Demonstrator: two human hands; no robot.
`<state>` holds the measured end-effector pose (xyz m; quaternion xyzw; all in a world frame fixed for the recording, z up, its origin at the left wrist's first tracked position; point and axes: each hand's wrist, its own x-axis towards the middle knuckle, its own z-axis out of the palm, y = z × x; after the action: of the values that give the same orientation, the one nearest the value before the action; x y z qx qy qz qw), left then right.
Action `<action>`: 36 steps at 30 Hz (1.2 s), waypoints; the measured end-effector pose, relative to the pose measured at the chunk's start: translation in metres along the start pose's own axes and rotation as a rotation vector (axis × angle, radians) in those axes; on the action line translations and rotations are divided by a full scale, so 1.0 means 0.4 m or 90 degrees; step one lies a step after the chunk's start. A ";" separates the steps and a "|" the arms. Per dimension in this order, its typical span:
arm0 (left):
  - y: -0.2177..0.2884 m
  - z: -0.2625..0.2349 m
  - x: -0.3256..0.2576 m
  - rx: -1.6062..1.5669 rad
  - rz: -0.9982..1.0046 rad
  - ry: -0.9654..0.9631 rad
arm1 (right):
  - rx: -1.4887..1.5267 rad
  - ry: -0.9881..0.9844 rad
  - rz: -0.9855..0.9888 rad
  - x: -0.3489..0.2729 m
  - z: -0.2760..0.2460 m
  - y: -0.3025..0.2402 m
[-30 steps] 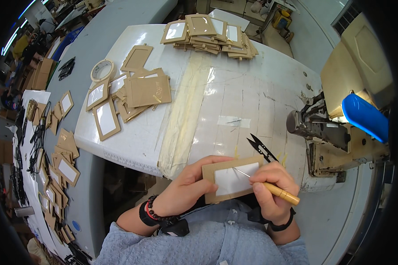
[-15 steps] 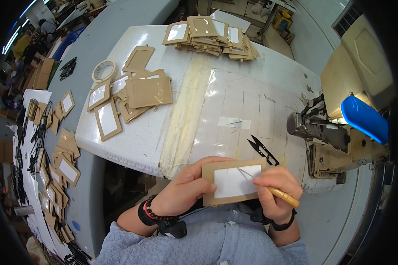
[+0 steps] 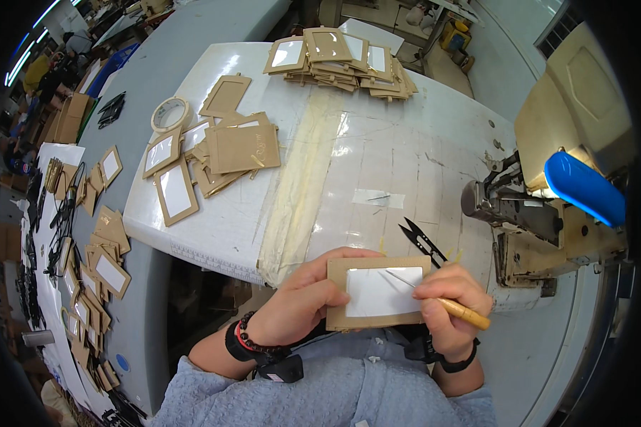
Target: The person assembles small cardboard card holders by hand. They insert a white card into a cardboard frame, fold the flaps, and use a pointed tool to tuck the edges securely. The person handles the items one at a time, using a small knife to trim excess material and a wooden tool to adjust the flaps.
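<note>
A tan card holder [image 3: 338,313] with a white window is held up in front of my body. My left hand [image 3: 303,295] grips its left side, thumb on the front and fingers behind. An awl [image 3: 463,313] with a yellow wooden handle is in my right hand [image 3: 452,302], closed around it. The awl's thin metal shaft slants up and left across the white window; whether its tip touches the surface I cannot tell. Just beyond the holder, black thread snips [image 3: 421,240] lie on the table.
A sewing machine [image 3: 520,206] with a blue part stands at the right. Card holders are piled at the table's back [image 3: 331,71] and left [image 3: 246,148], near a tape roll [image 3: 169,114]. More tan pieces [image 3: 110,274] cover the grey side table at far left.
My right hand and the awl have shifted slightly right and down. The card holder has moved a touch to the right, still in my left hand.
</note>
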<state>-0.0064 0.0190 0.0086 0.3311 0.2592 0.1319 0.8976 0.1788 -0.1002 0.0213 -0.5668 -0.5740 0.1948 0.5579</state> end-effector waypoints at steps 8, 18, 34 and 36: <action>0.005 -0.022 -0.003 0.214 0.025 -0.016 | 0.150 0.061 0.113 0.046 -0.005 -0.010; -0.054 0.016 0.036 -0.150 0.132 -0.010 | -0.202 0.026 -0.117 -0.032 0.103 -0.006; -0.069 -0.001 0.036 -0.225 0.051 -0.144 | 0.018 0.041 -0.172 0.003 0.071 0.032; -0.072 -0.002 0.035 -0.270 0.054 -0.144 | 0.001 0.024 -0.157 -0.003 0.063 0.015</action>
<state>0.0067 0.0035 -0.0162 0.1589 0.1092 0.1830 0.9640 0.1594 -0.0892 0.0081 -0.4952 -0.6284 0.1148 0.5888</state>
